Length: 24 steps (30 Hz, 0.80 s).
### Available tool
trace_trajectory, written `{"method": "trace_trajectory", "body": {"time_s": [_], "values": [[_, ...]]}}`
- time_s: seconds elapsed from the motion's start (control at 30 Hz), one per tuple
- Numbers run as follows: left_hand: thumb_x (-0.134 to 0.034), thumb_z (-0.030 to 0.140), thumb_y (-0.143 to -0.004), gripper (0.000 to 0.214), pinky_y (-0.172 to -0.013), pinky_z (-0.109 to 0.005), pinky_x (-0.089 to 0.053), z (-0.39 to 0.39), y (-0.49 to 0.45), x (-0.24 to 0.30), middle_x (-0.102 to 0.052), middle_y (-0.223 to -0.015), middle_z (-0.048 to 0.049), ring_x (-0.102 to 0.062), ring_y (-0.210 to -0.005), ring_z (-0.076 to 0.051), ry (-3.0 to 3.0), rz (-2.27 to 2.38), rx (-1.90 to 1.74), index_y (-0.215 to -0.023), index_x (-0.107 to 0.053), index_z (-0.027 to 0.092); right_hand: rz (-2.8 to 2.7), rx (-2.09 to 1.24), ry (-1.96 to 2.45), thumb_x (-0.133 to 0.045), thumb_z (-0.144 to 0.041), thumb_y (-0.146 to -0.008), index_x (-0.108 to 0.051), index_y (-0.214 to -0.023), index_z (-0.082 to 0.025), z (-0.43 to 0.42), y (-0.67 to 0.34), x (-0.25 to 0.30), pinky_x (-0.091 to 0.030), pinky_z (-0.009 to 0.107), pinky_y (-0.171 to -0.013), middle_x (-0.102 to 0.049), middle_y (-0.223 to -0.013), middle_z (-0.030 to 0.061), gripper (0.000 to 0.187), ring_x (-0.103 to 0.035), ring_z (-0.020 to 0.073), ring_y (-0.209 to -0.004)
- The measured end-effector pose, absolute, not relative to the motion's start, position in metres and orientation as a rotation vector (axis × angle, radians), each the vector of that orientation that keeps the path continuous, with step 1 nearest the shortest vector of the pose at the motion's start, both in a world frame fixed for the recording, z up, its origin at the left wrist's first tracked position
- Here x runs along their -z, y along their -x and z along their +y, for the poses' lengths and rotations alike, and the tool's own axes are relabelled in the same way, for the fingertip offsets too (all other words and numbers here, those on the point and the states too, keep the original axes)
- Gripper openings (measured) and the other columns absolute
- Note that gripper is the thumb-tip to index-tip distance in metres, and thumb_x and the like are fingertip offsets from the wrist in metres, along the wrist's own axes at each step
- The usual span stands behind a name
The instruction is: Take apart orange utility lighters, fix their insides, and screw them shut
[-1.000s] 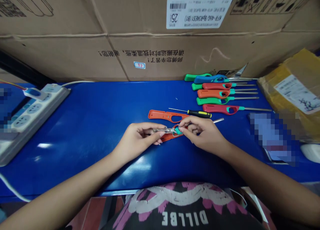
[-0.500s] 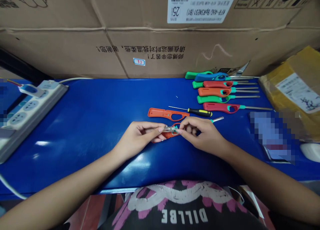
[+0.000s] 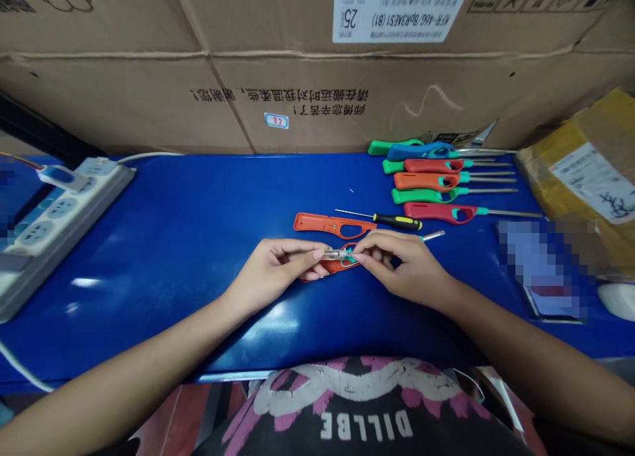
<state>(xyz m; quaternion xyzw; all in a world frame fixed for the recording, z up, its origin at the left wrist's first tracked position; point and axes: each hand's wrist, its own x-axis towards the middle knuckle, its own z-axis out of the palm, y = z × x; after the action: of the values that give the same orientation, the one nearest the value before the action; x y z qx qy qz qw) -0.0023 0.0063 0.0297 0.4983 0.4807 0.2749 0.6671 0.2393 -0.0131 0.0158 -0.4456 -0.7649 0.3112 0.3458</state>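
Observation:
My left hand [image 3: 278,265] pinches a small clear lighter fuel tank [image 3: 333,254] between thumb and fingers. At the tank's right end, the thumb and fingertips of my right hand [image 3: 404,264] are closed together; what they grip there is too small to make out. Below the tank lies an orange lighter shell half [image 3: 333,267] with teal parts, partly covered by both hands. Its metal nozzle [image 3: 434,235] pokes out beyond my right hand. Just behind the hands rest a second orange shell half [image 3: 315,222] and a black and yellow screwdriver [image 3: 397,222].
Several assembled lighters [image 3: 431,211] lie in a row at the back right. A yellow-taped parcel [image 3: 570,198], a blurred phone [image 3: 546,271] and a white mouse [image 3: 618,300] are at the right. On the left sits a power strip [image 3: 64,208]; a large carton [image 3: 149,105] walls the back.
Both hands stay almost where they were, still holding the tank over the shell half. My right fingertips have shifted very slightly; the whole view has moved a little.

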Motion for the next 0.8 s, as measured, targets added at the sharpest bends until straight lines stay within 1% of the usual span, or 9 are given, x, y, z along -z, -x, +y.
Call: {"method": "trace_trajectory", "body": {"time_s": [0.13,0.27,0.4,0.57,0.8], "values": [[-0.078,0.035,-0.083,0.03,-0.078,-0.028,-0.065,0.0062,0.0021,-0.0296,-0.08,-0.086,-0.0067,-0.075,-0.073,-0.015,-1.12,1.082,-0.617,-0.106,-0.079,0.016,-1.988,-0.812,1.16,-0.062,-0.021,-0.093,-0.068,-0.091,-0.019,-0.0141,-0.2388,-0.0161,-0.042,0.021,-0.051,-0.061,-0.074,-0.0015,0.007,-0.049,0.0069,-0.056],[-0.078,0.033,-0.083,0.025,-0.074,-0.026,-0.065,0.0062,0.002,-0.0301,-0.08,-0.082,-0.0052,-0.074,-0.07,-0.014,-1.114,1.077,-0.634,-0.102,-0.08,0.017,-1.987,-0.807,1.159,-0.061,-0.019,-0.092,-0.068,-0.09,-0.018,-0.0146,-0.2389,-0.0168,-0.041,0.022,-0.05,-0.06,-0.072,-0.0015,0.007,-0.047,0.0072,-0.055],[-0.078,0.031,-0.083,0.023,-0.073,-0.023,-0.064,0.0063,0.0017,-0.0301,-0.08,-0.083,-0.0047,-0.074,-0.071,-0.013,-1.093,1.069,-0.639,-0.102,-0.08,0.018,-1.994,-0.808,1.156,-0.061,-0.019,-0.092,-0.068,-0.09,-0.018,-0.0138,-0.2394,-0.0166,-0.041,0.022,-0.05,-0.059,-0.072,-0.0015,0.007,-0.047,0.007,-0.056],[-0.077,0.031,-0.083,0.025,-0.077,-0.028,-0.065,0.0057,0.0019,-0.0309,-0.08,-0.084,-0.0062,-0.075,-0.072,-0.015,-1.1,1.096,-0.623,-0.103,-0.079,0.016,-1.995,-0.819,1.156,-0.062,-0.019,-0.092,-0.068,-0.091,-0.018,-0.0129,-0.2398,-0.0155,-0.042,0.022,-0.051,-0.06,-0.074,-0.0012,0.007,-0.048,0.0073,-0.057],[-0.077,0.027,-0.084,0.021,-0.074,-0.023,-0.064,0.0055,0.0015,-0.0301,-0.08,-0.084,-0.0053,-0.075,-0.071,-0.013,-1.103,1.07,-0.63,-0.101,-0.08,0.016,-2.017,-0.817,1.131,-0.062,-0.018,-0.093,-0.068,-0.093,-0.016,-0.0131,-0.2398,-0.0159,-0.041,0.022,-0.053,-0.06,-0.075,-0.0013,0.007,-0.048,0.0068,-0.057]]}}
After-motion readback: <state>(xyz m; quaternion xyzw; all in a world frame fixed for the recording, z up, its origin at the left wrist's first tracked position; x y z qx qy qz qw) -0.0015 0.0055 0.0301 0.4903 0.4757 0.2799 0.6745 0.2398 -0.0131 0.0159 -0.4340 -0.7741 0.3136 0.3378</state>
